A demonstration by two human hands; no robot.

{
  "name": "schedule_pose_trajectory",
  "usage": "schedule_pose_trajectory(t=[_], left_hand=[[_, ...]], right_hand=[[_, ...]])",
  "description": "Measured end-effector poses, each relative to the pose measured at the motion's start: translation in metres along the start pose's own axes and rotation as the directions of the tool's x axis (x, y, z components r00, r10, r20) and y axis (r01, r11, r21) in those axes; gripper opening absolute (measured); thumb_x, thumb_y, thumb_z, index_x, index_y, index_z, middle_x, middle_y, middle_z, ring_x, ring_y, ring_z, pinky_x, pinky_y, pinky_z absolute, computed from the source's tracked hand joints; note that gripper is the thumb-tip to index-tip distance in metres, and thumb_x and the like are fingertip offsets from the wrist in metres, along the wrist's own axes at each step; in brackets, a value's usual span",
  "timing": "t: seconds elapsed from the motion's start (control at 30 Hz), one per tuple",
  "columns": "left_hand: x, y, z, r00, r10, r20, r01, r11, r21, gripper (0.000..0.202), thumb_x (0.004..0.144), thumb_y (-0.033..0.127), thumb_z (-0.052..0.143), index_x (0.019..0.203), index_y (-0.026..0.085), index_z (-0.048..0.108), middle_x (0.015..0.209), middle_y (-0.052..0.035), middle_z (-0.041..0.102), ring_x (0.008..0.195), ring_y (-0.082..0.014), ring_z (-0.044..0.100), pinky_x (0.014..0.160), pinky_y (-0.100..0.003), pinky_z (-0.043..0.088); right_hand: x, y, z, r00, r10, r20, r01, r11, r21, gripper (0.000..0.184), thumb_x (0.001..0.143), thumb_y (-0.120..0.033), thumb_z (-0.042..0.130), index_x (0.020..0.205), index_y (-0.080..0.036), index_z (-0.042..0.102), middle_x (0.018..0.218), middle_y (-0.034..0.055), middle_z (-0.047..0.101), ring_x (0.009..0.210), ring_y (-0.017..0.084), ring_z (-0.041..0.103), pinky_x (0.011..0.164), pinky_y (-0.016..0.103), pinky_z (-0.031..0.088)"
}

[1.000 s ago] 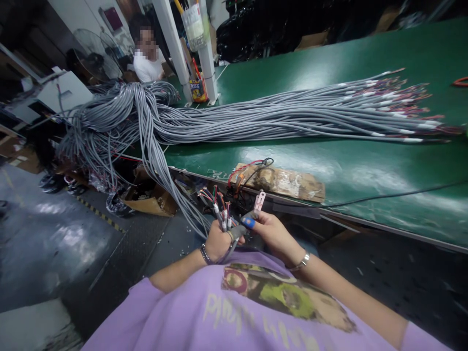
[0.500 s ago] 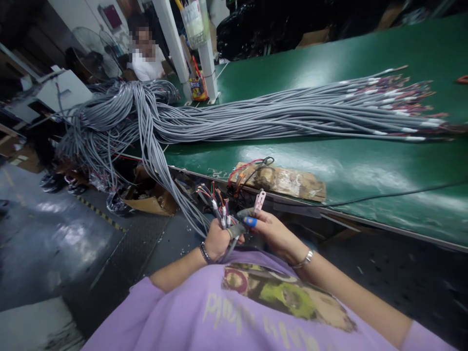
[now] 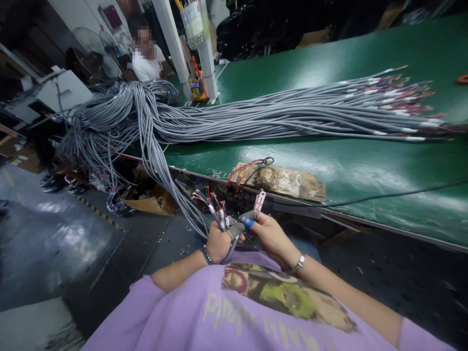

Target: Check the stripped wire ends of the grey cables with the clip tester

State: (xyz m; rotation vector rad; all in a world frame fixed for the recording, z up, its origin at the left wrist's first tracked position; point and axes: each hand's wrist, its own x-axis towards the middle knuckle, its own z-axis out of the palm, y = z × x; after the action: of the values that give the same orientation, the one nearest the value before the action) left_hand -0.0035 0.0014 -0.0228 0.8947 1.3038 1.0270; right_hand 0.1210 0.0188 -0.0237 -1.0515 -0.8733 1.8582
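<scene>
My left hand [image 3: 218,243] is closed around several grey cables [image 3: 183,207], held in front of my chest. Their ends, with white sleeves and thin coloured wires [image 3: 214,202], stick up above the fist. A grey covering wraps the left thumb. My right hand [image 3: 276,240] is closed on a small flat pink tool [image 3: 260,201] with slots in it, which points up; its lower part is hidden by the fingers. Blue tape circles one right digit, and another has a grey cover. The right fingertips are close beside the left thumb; whether they touch a wire is hard to make out.
A long bundle of grey cables [image 3: 256,117] lies across the green table [image 3: 365,180], heaped at its left end. Near the front edge is a worn wooden board [image 3: 296,183] with red and black leads. An open carton [image 3: 153,197] stands below. A person [image 3: 146,61] is behind, left.
Both hands stay close together. The coloured wire ends have tilted slightly left, and the right hand and wrist have shifted a little to the left.
</scene>
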Motion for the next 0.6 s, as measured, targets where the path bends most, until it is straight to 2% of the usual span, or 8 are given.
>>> schedule_pose_trajectory(t=[0.1,0.27,0.37,0.47,0.53,0.6], left_hand=[[0.001,0.002,0.000,1.000,-0.005,0.023,0.006,0.999,-0.033,0.049,0.053,0.059,0.078,0.043,0.017,0.053,0.038,-0.0007,0.053,0.036,-0.0106,0.047,0.045,-0.025,0.045],[0.002,0.007,-0.002,0.997,-0.067,0.040,0.070,0.993,-0.090,0.047,0.048,0.057,0.080,0.048,0.016,0.057,0.039,-0.0005,0.053,0.037,-0.0107,0.048,0.044,-0.025,0.044],[0.003,0.011,-0.003,0.994,-0.087,0.070,0.094,0.989,-0.117,0.047,0.046,0.055,0.081,0.049,0.016,0.057,0.041,-0.0006,0.055,0.038,-0.0106,0.048,0.043,-0.025,0.043],[0.004,0.014,-0.002,0.988,-0.080,0.129,0.096,0.988,-0.120,0.047,0.048,0.054,0.081,0.048,0.016,0.055,0.041,-0.0011,0.055,0.038,-0.0104,0.048,0.043,-0.025,0.042],[0.005,0.016,0.000,0.982,-0.070,0.177,0.093,0.988,-0.122,0.046,0.050,0.053,0.081,0.049,0.016,0.055,0.042,-0.0012,0.055,0.037,-0.0100,0.048,0.043,-0.025,0.042],[0.008,0.017,0.002,0.974,-0.065,0.218,0.094,0.988,-0.126,0.045,0.052,0.052,0.081,0.050,0.015,0.055,0.042,-0.0010,0.055,0.036,-0.0096,0.047,0.042,-0.024,0.040]], right_hand=[[0.002,0.006,-0.005,0.999,0.024,0.029,-0.025,0.998,0.054,0.038,0.058,-0.051,0.079,0.069,-0.020,0.059,0.049,-0.0039,0.058,0.046,0.013,0.052,0.051,0.027,0.041],[0.001,0.014,-0.029,0.999,0.036,0.038,-0.042,0.985,0.169,0.034,0.058,-0.039,0.083,0.081,-0.019,0.068,0.073,0.0004,0.066,0.061,0.011,0.055,0.061,0.025,0.044],[0.001,0.010,-0.039,0.999,0.043,-0.001,-0.041,0.977,0.207,0.033,0.065,-0.048,0.076,0.081,-0.020,0.068,0.077,0.0030,0.065,0.066,0.014,0.056,0.063,0.028,0.046],[0.006,-0.003,-0.038,0.999,0.035,-0.036,-0.029,0.987,0.156,0.040,0.073,-0.061,0.063,0.075,-0.022,0.066,0.071,0.0037,0.062,0.063,0.016,0.054,0.060,0.029,0.047],[0.012,-0.014,-0.033,0.998,0.041,-0.039,-0.036,0.990,0.135,0.042,0.072,-0.064,0.062,0.071,-0.022,0.063,0.066,0.0023,0.059,0.059,0.015,0.052,0.056,0.028,0.046],[0.017,-0.023,-0.028,0.997,0.043,-0.062,-0.032,0.987,0.158,0.043,0.066,-0.064,0.069,0.069,-0.022,0.061,0.063,0.0003,0.057,0.056,0.013,0.050,0.052,0.025,0.044]])
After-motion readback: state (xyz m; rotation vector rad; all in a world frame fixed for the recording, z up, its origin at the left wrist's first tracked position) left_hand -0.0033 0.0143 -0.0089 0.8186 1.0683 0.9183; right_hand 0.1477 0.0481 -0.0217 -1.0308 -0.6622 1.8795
